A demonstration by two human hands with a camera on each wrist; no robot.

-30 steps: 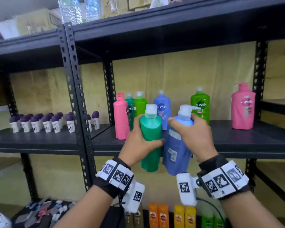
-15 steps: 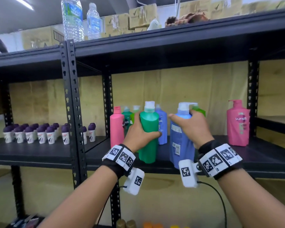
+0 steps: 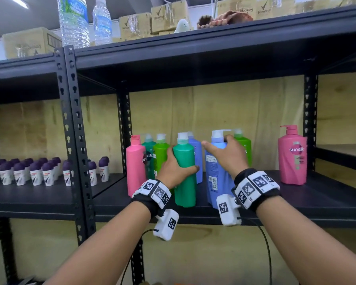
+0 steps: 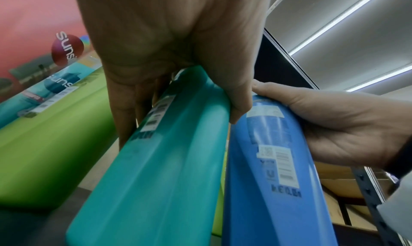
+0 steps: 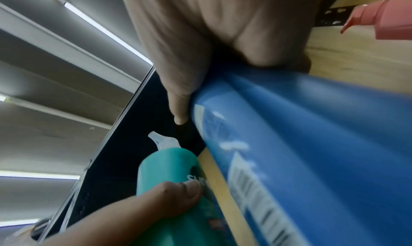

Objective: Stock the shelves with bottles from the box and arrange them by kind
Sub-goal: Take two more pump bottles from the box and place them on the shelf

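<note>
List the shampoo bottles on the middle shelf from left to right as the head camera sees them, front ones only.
Pink bottle → teal bottle gripped by the left hand → blue pump bottle under the right hand → pink pump bottle standing apart at the right.
</note>
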